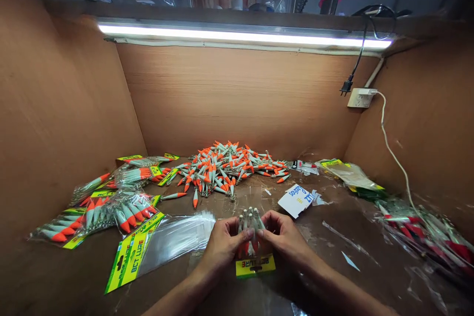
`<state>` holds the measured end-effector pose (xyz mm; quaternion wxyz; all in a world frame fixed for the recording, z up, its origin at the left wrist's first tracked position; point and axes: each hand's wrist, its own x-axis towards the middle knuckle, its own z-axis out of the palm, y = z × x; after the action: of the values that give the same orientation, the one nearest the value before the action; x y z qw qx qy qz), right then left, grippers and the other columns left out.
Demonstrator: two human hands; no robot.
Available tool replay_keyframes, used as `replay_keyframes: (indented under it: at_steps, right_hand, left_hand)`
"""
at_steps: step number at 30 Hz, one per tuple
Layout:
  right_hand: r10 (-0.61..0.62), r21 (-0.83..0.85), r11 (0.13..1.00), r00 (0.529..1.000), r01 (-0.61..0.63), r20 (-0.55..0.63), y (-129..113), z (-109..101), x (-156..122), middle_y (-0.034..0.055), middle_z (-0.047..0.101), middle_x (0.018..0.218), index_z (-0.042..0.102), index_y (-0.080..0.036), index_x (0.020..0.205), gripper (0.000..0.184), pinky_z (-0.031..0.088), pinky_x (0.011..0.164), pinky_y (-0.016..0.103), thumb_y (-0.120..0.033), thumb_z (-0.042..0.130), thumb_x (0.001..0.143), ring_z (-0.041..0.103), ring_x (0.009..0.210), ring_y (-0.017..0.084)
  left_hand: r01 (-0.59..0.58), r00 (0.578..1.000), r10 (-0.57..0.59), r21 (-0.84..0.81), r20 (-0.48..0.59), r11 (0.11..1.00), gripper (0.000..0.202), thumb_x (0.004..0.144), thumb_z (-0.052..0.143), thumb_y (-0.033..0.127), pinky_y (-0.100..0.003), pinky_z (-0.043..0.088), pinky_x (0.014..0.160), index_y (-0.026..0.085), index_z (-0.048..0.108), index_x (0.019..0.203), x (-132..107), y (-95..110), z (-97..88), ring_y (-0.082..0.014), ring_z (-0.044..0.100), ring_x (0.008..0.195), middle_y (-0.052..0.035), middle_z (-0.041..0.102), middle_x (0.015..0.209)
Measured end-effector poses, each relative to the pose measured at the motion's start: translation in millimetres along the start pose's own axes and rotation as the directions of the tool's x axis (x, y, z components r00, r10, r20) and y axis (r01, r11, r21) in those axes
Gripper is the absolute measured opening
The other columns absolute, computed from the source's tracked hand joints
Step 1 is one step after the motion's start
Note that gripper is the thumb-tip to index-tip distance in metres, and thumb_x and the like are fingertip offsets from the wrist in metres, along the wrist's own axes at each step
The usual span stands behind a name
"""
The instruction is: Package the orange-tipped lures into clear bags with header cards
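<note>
Between my two hands, near the front of the table, is a clear bag of fishing lures (254, 247) with a yellow and green header card pointing toward me. My left hand (229, 237) grips the bag's left side, thumb across its front. On the other side my right hand (279, 232) pinches it, thumb close to the left one. White lure ends with hooks point away from me; red ends show through the plastic near the card. To the left lie flat empty bags (174, 239) with BCT LURE headers.
A pile of loose orange and white lures (222, 168) lies at the back. Filled lure packs (99, 207) sit at left, red and white lures (425, 232) at right. A written white card (295, 201) lies beyond my right hand. A white cable (392, 148) hangs from the socket (360, 98).
</note>
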<state>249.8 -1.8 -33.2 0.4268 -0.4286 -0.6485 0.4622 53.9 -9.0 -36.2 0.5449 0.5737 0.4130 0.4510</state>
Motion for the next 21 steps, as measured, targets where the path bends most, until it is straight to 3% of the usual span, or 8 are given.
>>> replay_keyframes:
  at_steps: [4, 9, 15, 21]
  right_hand:
    - [0.027, -0.012, 1.0, 0.999, -0.027, -0.033, 4.7, 1.3, 0.6, -0.0017, 0.062, 0.068, 0.056, -0.018, 0.079, 0.017, 0.039, 0.055, 0.022, -0.03, 0.069, 0.079, 0.055, 0.061, 0.013]
    - [-0.009, 0.069, 0.998, 1.0, 0.009, 0.0, 3.6, 3.6, 0.1, -0.0009, 0.061, 0.072, 0.058, -0.017, 0.079, 0.019, 0.041, 0.06, 0.024, -0.032, 0.069, 0.079, 0.055, 0.066, 0.014]
    - [-0.02, -0.039, 0.999, 1.0, 0.02, 0.014, 3.1, 5.6, -1.8, -0.0003, 0.062, 0.072, 0.065, -0.016, 0.079, 0.012, 0.039, 0.062, 0.024, -0.027, 0.065, 0.083, 0.053, 0.068, 0.014]
    - [-0.019, 0.108, 0.994, 1.0, 0.017, 0.023, 2.8, 11.8, -3.9, 0.0008, 0.064, 0.076, 0.063, -0.017, 0.083, 0.027, 0.044, 0.063, 0.024, -0.042, 0.072, 0.08, 0.057, 0.07, 0.016]
  left_hand:
    - [-0.042, 0.999, 0.043, -0.049, 0.018, 0.998, 0.042, 0.074, 0.081, 0.047, -0.029, 0.051, 0.076, 0.012, 0.073, 0.096, 2.8, -3.2, 2.4, -0.026, 0.069, 0.087, -0.0089, 0.076, 0.09]
    - [-0.044, 0.999, 0.045, -0.058, 0.022, 0.997, 0.041, 0.073, 0.081, 0.048, -0.027, 0.05, 0.072, 0.012, 0.072, 0.091, 3.5, -0.1, 4.2, -0.0226, 0.068, 0.078, -0.0075, 0.075, 0.085]
    - [-0.083, 0.996, 0.084, 0.02, -0.019, 0.996, 0.035, 0.076, 0.079, 0.045, -0.024, 0.047, 0.067, 0.013, 0.071, 0.086, 4.5, -4.4, 4.2, -0.0196, 0.066, 0.072, -0.0045, 0.073, 0.078]
    - [-0.08, 0.997, 0.08, 0.025, -0.002, 0.996, 0.033, 0.074, 0.079, 0.042, -0.026, 0.046, 0.067, 0.012, 0.072, 0.087, 5.2, -4.6, 4.0, -0.0197, 0.064, 0.071, -0.0057, 0.073, 0.08]
